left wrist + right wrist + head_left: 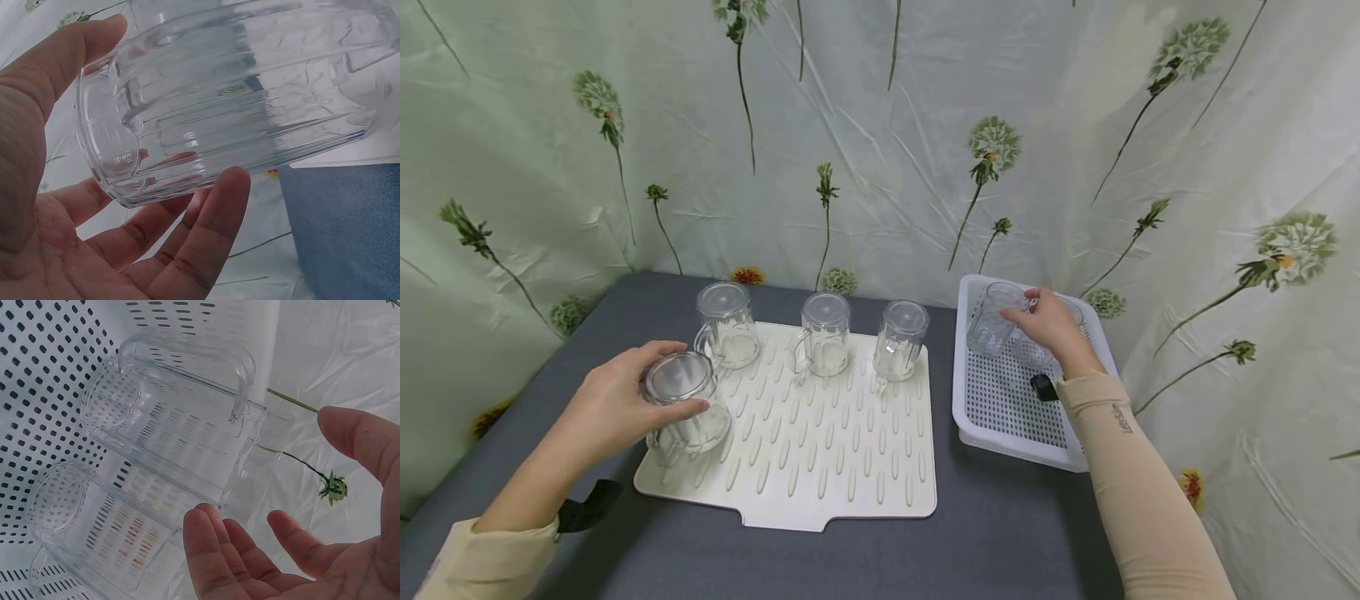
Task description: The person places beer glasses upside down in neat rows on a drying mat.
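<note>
In the head view my left hand (625, 400) holds an upside-down clear glass mug (679, 382) by its base end, over the front-left corner of a white ridged mat (820, 450). The left wrist view has my thumb and fingers around that mug (206, 125). At the right, my right hand (1054, 325) reaches into a white perforated basket (1015, 450), its fingers spread beside the rim of a glass mug (988, 325). The right wrist view shows a gap between the thumb and this mug (169, 419). A second mug (81, 506) lies alongside it.
Three more upside-down glass mugs stand along the mat's back edge: one at left (730, 325), one in the middle (826, 333) and one at right (900, 342). A dark grey tablecloth (880, 558) lies beneath. A flower-printed curtain (880, 167) hangs behind.
</note>
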A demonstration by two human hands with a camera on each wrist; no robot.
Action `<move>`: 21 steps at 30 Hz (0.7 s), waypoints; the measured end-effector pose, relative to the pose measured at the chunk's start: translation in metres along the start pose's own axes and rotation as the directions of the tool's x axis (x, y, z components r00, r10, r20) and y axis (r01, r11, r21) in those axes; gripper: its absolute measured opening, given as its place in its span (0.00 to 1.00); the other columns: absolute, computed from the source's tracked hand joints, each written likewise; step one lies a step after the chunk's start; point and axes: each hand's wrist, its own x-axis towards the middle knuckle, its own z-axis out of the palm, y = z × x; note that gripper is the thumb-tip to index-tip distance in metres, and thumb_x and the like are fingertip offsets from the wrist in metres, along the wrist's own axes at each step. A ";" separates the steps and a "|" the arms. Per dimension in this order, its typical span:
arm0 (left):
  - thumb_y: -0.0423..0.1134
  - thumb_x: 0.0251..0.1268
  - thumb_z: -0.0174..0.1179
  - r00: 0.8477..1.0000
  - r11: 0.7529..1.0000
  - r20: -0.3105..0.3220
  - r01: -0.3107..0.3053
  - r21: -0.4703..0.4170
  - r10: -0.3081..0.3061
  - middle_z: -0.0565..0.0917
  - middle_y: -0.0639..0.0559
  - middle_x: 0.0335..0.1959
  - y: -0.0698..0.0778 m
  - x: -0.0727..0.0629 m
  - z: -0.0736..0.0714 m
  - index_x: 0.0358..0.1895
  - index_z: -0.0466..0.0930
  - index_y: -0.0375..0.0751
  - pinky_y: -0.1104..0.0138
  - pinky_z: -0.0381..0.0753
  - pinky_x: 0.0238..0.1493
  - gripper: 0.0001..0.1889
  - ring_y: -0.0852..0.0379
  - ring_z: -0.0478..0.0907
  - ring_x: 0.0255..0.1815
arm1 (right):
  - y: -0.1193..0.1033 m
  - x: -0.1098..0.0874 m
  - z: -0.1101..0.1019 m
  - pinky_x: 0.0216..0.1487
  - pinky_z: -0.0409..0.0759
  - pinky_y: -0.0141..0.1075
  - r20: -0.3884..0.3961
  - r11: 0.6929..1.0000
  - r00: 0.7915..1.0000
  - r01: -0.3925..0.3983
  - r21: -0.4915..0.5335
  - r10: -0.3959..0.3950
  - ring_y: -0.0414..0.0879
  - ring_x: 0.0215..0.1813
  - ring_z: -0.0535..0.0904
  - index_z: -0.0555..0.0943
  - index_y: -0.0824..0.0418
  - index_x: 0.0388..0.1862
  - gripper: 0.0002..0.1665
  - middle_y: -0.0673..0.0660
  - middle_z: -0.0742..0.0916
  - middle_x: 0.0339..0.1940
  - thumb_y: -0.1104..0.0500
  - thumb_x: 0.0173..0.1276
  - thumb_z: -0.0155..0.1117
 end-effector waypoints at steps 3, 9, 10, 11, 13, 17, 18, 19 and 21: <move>0.65 0.53 0.81 1.000 1.000 -0.009 -0.005 -0.005 0.005 0.79 0.28 0.69 0.001 -0.001 0.000 0.75 0.73 0.42 0.35 0.80 0.50 0.50 0.30 0.80 0.60 | -0.001 0.003 0.000 0.77 0.71 0.65 0.016 1.000 1.000 -0.018 -0.001 0.018 0.73 0.79 0.66 0.51 0.73 0.86 0.52 0.81 0.66 0.80 0.40 0.82 0.57; 0.65 0.53 0.81 1.000 1.000 -0.018 0.003 -0.002 -0.003 0.81 0.31 0.65 0.001 -0.004 0.000 0.76 0.72 0.42 0.40 0.80 0.45 0.51 0.34 0.81 0.56 | -0.003 0.008 -0.001 0.79 0.69 0.66 0.037 0.999 0.998 -0.042 -0.001 0.042 0.73 0.81 0.65 0.48 0.73 0.87 0.53 0.80 0.65 0.81 0.40 0.83 0.56; 0.66 0.53 0.81 1.000 1.000 -0.019 0.006 -0.001 -0.006 0.81 0.32 0.65 0.001 -0.004 0.000 0.76 0.72 0.42 0.41 0.81 0.44 0.51 0.34 0.81 0.56 | -0.004 0.008 0.000 0.80 0.69 0.66 0.037 0.999 0.998 -0.045 -0.003 0.045 0.73 0.81 0.64 0.47 0.73 0.87 0.53 0.80 0.65 0.81 0.40 0.83 0.56; 0.66 0.53 0.80 1.000 1.000 -0.020 0.008 0.000 -0.008 0.81 0.32 0.65 0.001 -0.005 0.000 0.76 0.72 0.42 0.42 0.81 0.43 0.51 0.35 0.81 0.56 | -0.005 0.009 0.000 0.80 0.68 0.66 0.037 0.999 0.998 -0.049 -0.008 0.049 0.73 0.81 0.64 0.47 0.73 0.87 0.53 0.80 0.65 0.81 0.40 0.83 0.55; 0.66 0.53 0.81 1.000 1.000 -0.030 0.009 -0.002 -0.009 0.81 0.33 0.65 0.002 -0.006 0.000 0.76 0.73 0.42 0.44 0.81 0.42 0.51 0.36 0.82 0.55 | -0.007 0.010 0.000 0.80 0.68 0.66 0.036 0.998 0.998 -0.059 -0.010 0.060 0.73 0.82 0.63 0.46 0.72 0.88 0.54 0.80 0.64 0.82 0.41 0.83 0.56; 0.64 0.52 0.82 0.998 1.000 -0.063 0.009 -0.004 -0.009 0.82 0.34 0.61 0.003 -0.010 -0.002 0.74 0.74 0.43 0.45 0.80 0.42 0.49 0.37 0.83 0.54 | -0.010 0.014 0.001 0.82 0.65 0.66 0.042 0.997 0.996 -0.081 -0.016 0.082 0.74 0.84 0.60 0.45 0.72 0.88 0.54 0.80 0.62 0.83 0.41 0.83 0.56; 0.64 0.52 0.82 0.997 1.000 -0.071 0.008 -0.005 -0.008 0.82 0.34 0.60 0.003 -0.011 -0.002 0.74 0.74 0.43 0.45 0.80 0.42 0.49 0.38 0.83 0.54 | -0.011 0.015 0.001 0.82 0.64 0.67 0.047 0.996 0.995 -0.086 -0.017 0.087 0.74 0.84 0.59 0.44 0.72 0.88 0.55 0.80 0.61 0.84 0.41 0.83 0.56; 0.64 0.52 0.82 0.997 1.000 -0.077 0.008 -0.005 -0.009 0.82 0.34 0.59 0.004 -0.012 -0.003 0.74 0.74 0.43 0.45 0.79 0.42 0.49 0.38 0.83 0.54 | -0.011 0.016 0.001 0.83 0.63 0.67 0.055 0.996 0.994 -0.089 -0.027 0.090 0.75 0.85 0.57 0.44 0.72 0.88 0.56 0.80 0.59 0.85 0.40 0.82 0.55; 0.64 0.52 0.82 0.996 1.000 -0.085 0.010 -0.007 -0.011 0.82 0.35 0.59 0.005 -0.014 -0.004 0.74 0.75 0.44 0.48 0.80 0.41 0.49 0.38 0.84 0.54 | -0.012 0.017 0.001 0.84 0.60 0.68 0.070 0.995 0.993 -0.094 -0.030 0.096 0.75 0.86 0.54 0.42 0.72 0.88 0.57 0.79 0.56 0.86 0.39 0.82 0.55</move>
